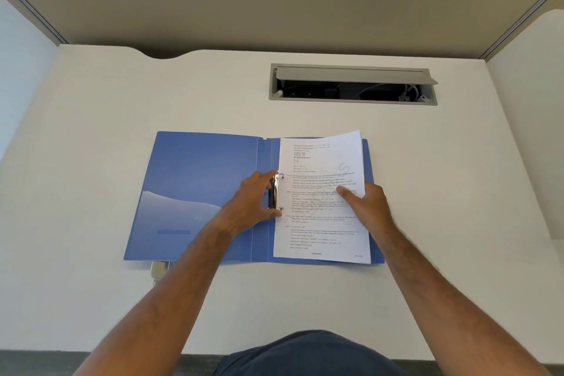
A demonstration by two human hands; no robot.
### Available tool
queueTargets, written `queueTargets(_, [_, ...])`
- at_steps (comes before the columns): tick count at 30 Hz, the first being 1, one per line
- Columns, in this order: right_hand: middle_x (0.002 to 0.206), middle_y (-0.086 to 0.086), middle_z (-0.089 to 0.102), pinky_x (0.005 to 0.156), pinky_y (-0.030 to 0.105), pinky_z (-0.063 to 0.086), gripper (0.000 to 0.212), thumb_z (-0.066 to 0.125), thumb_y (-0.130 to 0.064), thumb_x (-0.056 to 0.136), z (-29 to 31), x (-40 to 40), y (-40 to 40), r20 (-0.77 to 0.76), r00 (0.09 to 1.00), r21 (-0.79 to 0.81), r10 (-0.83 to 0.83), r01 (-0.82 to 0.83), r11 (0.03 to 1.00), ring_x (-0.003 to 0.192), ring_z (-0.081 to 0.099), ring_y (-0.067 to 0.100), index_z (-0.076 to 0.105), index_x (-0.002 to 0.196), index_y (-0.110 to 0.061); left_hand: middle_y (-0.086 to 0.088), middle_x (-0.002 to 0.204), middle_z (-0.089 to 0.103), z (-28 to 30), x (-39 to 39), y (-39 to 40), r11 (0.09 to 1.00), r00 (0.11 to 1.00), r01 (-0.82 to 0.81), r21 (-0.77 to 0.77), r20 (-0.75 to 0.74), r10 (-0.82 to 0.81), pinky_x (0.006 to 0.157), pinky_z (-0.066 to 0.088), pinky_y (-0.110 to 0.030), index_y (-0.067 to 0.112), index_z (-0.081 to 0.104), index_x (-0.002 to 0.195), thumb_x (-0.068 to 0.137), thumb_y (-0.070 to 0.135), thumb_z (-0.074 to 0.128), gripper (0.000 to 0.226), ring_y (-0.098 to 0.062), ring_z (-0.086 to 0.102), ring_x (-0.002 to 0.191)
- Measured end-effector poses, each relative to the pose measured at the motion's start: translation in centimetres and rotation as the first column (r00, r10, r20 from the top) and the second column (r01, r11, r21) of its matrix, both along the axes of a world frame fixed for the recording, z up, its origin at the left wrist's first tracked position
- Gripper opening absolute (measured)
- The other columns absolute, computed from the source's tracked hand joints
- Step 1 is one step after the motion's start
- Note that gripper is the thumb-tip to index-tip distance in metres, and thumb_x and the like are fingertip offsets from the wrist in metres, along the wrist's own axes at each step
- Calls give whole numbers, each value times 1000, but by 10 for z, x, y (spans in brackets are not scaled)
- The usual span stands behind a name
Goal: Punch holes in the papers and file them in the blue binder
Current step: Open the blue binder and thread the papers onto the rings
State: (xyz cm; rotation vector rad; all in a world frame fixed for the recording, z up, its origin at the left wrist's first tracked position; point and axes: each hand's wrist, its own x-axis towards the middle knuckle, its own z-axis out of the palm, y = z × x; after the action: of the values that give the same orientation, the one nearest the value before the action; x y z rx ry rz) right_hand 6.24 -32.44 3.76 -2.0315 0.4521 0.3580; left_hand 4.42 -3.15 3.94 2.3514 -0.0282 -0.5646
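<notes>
Left hand (254,198): gripping the ring clip (276,192) at the blue binder (195,192) spine.
Right hand (366,203): lying flat, pressing the papers (323,223) on the binder's right half.
Counter (122,101): white, carrying the open binder; a metal punch (160,272) is peeking out beneath the binder's near-left edge.
Room: a cable hatch (354,85) is sitting behind the binder; beige partitions are enclosing it.

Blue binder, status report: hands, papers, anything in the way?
Left hand grips the ring clip. Right hand presses the papers flat in the open blue binder. Metal object half under the binder's near edge.

Head camera looks steeply down, close over the desk (91,162).
</notes>
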Motion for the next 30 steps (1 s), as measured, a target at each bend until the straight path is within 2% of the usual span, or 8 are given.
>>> queueTargets(4, [105, -8, 75, 80, 42, 65, 35, 77, -50, 93, -8, -3, -14, 24, 1000, -115, 5, -2, 993, 90, 75, 16, 64, 111, -23, 2, 143, 47, 1, 2, 22, 999, 998, 14, 46, 63, -17, 112, 48, -43, 31, 29, 161, 78, 42, 91, 104, -15, 44, 131])
queueTargets(9, [128, 2, 58, 94, 39, 54, 61, 83, -46, 88, -15, -11, -23, 198, 972, -393, 127, -40, 919, 117, 56, 21, 52, 135, -21, 0, 151, 43, 2, 9, 34, 989, 995, 66, 130, 69, -75, 113, 44, -43, 28, 29, 162, 76, 48, 91, 108, -21, 40, 137])
queueTargets(12, [111, -4, 56, 98, 44, 48, 57, 85, -42, 86, -13, -9, -4, 251, 916, -368, 312, -208, 906, 103, 55, 17, 58, 131, -21, 0, 155, 39, 2, 13, 33, 978, 988, 131, 164, 57, -142, 115, 41, -41, 25, 27, 163, 77, 47, 91, 109, -22, 37, 140])
queueTargets(14, [109, -11, 56, 102, 43, 38, 63, 85, -49, 84, -11, -8, 14, 193, 873, -353, 449, -365, 861, 100, 54, 11, 58, 136, -26, 0, 156, 38, 1, 15, 32, 971, 984, 160, 177, 44, -170, 115, 41, -40, 24, 28, 163, 77, 48, 90, 109, -21, 36, 140])
queueTargets(18, [130, -12, 51, 116, 46, 28, 88, 83, -57, 83, -4, -1, 53, 49, 756, -333, 653, -604, 724, 124, 49, 14, 41, 155, -30, 0, 152, 41, -2, 17, 30, 962, 979, 186, 202, 45, -199, 114, 42, -38, 22, 32, 162, 76, 50, 91, 108, -21, 38, 136])
queueTargets(22, [163, -2, 35, 122, 47, 23, 105, 85, -55, 82, -1, 9, 79, 29, 671, -381, 741, -678, 629, 149, 33, 20, 26, 164, -26, -1, 151, 43, -4, 18, 29, 955, 976, 171, 241, 88, -197, 114, 42, -41, 23, 35, 160, 76, 55, 89, 105, -21, 38, 136])
queueTargets(26, [165, -3, 34, 125, 45, 21, 109, 88, -51, 80, -4, 16, 86, 23, 650, -371, 759, -700, 611, 151, 31, 19, 26, 164, -22, -1, 154, 45, -7, 17, 31, 944, 969, 167, 283, 132, -211, 119, 35, -44, 24, 38, 158, 75, 63, 85, 104, -23, 34, 144])
queueTargets(30, [163, -5, 39, 125, 42, 20, 98, 87, -46, 83, -9, 16, 84, 42, 650, -333, 758, -707, 624, 150, 34, 18, 33, 161, -24, -2, 158, 43, -11, 15, 33, 949, 967, 171, 265, 140, -214, 125, 31, -48, 22, 40, 158, 75, 62, 85, 104, -25, 28, 151])
